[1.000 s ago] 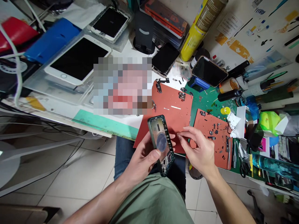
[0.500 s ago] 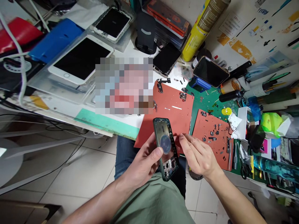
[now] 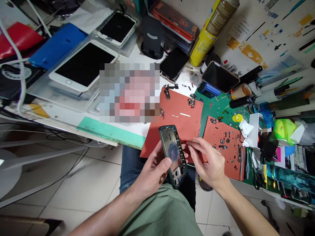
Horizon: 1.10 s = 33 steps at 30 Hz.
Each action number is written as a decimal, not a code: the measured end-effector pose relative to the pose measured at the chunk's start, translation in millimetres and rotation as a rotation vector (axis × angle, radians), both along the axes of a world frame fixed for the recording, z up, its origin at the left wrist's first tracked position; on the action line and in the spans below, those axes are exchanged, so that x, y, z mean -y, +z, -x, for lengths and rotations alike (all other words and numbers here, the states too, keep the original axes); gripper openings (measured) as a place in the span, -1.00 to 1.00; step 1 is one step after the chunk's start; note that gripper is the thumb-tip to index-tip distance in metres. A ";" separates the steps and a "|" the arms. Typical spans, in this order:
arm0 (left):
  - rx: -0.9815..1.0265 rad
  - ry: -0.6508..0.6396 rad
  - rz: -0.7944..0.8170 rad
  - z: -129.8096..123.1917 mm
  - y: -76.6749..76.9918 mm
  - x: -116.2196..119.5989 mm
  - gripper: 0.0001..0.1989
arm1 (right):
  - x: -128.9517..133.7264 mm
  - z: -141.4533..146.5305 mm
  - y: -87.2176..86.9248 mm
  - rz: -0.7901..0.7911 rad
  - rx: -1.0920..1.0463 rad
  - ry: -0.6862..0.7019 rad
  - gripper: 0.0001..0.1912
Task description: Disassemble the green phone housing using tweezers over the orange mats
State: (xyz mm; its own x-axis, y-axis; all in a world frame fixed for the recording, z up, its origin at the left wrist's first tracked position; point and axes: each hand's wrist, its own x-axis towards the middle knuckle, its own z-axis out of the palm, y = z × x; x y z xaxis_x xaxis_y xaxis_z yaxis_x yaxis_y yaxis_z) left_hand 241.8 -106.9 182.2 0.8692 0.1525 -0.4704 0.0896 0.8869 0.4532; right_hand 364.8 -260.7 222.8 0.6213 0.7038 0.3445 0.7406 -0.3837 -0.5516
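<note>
My left hand is closed around a dark green phone housing, thumb on its near edge and fingers behind it. The housing is held tilted above my lap, inner side up. A round grey disc sits in its middle and a camera hole shows near the lower end. My right hand is beside the housing's right edge, thumb and index fingertips brought close together near that edge. Whatever they pinch, if anything, is too small to make out. Left fingertips show beyond the edge, close to the right hand's fingers.
Beyond the housing lies a red mat with small metal parts. A second red mat on the right bears several tiny components. A phone on a blue stand, a yellow spray can and a white phone stand or lie around.
My right hand has turned slightly and its fingers have shifted a little left along the housing's edge. The left hand still holds the housing, and the view has shifted slightly.
</note>
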 end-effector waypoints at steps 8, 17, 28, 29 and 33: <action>0.120 -0.031 -0.118 10.8 -19.6 3.5 -0.32 | -9.0 3.3 0.9 -0.037 -0.335 -0.251 -0.70; 0.268 -0.025 -0.229 3.7 -13.5 0.7 -0.38 | -14.1 7.3 2.8 -0.032 -0.536 -0.253 -0.85; 0.247 -0.077 -0.206 9.1 -17.7 -1.3 -0.36 | -7.5 -2.7 6.0 0.030 -0.604 -0.198 -0.82; 0.232 -0.061 -0.201 9.8 -18.9 -1.4 -0.37 | -5.9 -4.0 7.6 0.048 -0.621 -0.181 -0.81; 0.214 -0.007 -0.200 11.8 -24.1 -3.3 -0.42 | -0.9 -9.8 14.2 0.149 -0.690 -0.094 -0.77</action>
State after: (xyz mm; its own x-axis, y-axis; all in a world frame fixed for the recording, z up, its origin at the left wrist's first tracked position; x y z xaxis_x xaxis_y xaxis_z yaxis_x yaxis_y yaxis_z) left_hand 230.0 -103.6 158.1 0.9468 0.2173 -0.2374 -0.0210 0.7778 0.6281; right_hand 374.6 -259.8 237.0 0.7231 0.6457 -0.2453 0.2014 -0.5369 -0.8192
